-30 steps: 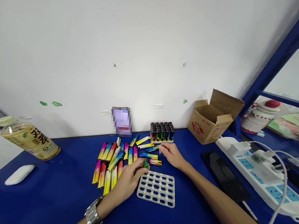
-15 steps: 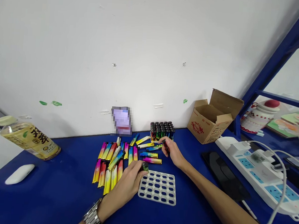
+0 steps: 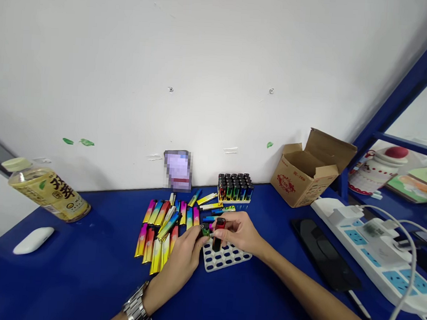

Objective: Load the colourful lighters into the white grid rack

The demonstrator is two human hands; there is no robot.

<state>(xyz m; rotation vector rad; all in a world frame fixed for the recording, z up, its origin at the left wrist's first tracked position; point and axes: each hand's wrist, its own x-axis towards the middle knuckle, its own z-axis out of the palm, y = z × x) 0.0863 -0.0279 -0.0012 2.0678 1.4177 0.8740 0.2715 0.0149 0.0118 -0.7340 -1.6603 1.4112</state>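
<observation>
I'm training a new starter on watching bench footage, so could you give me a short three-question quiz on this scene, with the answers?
1. True or false: the left hand holds a green lighter while the right hand holds another lighter.

2. In the block of lighters behind the perforated tray, the lighters:
A) lie flat on their sides
B) stand upright
C) lie scattered

3. Fill in the blank: the top flaps of the cardboard box are ____.

Key: 1. True. 2. B. 3. Open.
</observation>
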